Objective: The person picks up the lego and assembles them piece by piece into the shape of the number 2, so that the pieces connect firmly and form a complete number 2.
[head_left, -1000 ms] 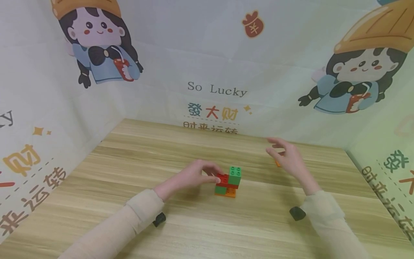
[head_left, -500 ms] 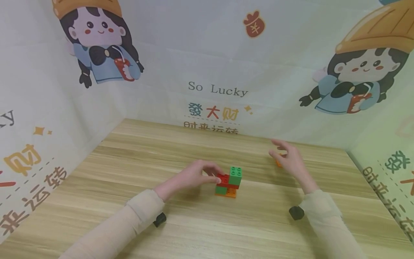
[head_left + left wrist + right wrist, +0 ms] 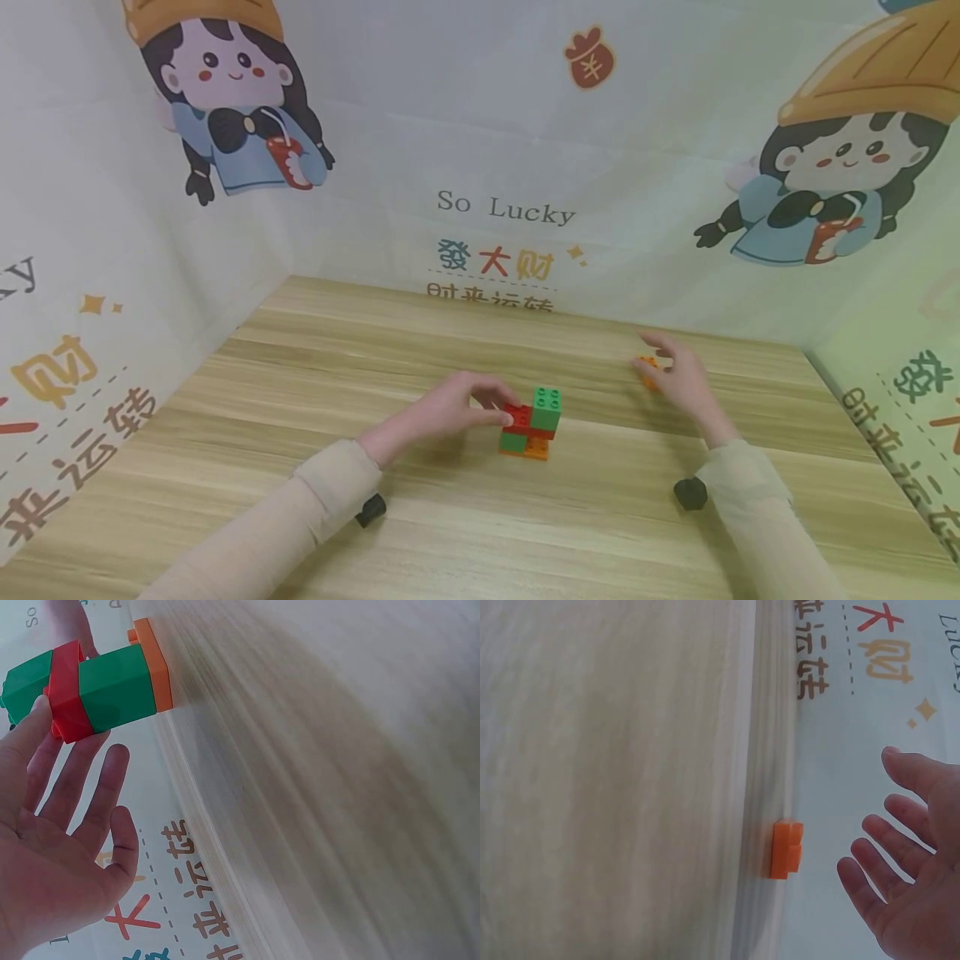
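A small stack of toy building bricks stands on the table in the head view: an orange plate (image 3: 537, 450) at the bottom, a green brick (image 3: 513, 442), a red brick (image 3: 542, 432) across it, and another green brick (image 3: 547, 406) on top at the right. My left hand (image 3: 453, 404) pinches the red brick's left end between thumb and fingers; its other fingers are spread in the left wrist view. Over a separate orange brick (image 3: 647, 375) near the back right hovers my right hand (image 3: 684, 379), fingers apart. The right wrist view shows this orange brick (image 3: 782, 851) apart from the fingers.
The wooden table (image 3: 465, 517) meets a printed cloth backdrop (image 3: 375, 167) at the back and both sides. A dark device (image 3: 371, 509) sits below the left cuff, another dark device (image 3: 690, 493) beside the right cuff.
My right hand has come down and slightly to the right, toward the separate orange brick, which shows more now. The left hand and the stack stay in place.
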### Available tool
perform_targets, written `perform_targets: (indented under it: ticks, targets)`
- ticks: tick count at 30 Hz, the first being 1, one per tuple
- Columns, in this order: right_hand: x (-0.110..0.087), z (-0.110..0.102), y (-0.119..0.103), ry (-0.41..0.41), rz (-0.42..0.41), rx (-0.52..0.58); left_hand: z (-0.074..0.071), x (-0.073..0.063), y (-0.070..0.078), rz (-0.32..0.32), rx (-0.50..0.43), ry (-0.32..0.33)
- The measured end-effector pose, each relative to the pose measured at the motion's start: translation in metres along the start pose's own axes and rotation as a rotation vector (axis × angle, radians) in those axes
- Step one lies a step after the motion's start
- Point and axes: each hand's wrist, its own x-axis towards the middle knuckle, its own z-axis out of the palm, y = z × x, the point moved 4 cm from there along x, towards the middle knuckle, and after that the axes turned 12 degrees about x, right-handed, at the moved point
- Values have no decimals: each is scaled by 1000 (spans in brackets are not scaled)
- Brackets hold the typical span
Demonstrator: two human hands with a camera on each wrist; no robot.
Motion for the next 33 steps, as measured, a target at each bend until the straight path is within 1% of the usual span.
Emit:
perform_targets:
  ticks: [5, 13, 23, 33]
  targets:
    - [-1, -3, 8, -13, 26, -23, 0, 0, 0, -1, -2, 2]
    - [-3, -6, 14, -25, 55, -59, -1, -1, 1, -7, 1, 4]
    - [-2, -5, 21, -83, 112, -109, -1, -1, 2, -16, 3, 0]
    - [4, -1, 30, -130, 120, -168, -1, -1, 3, -27, -2, -5]
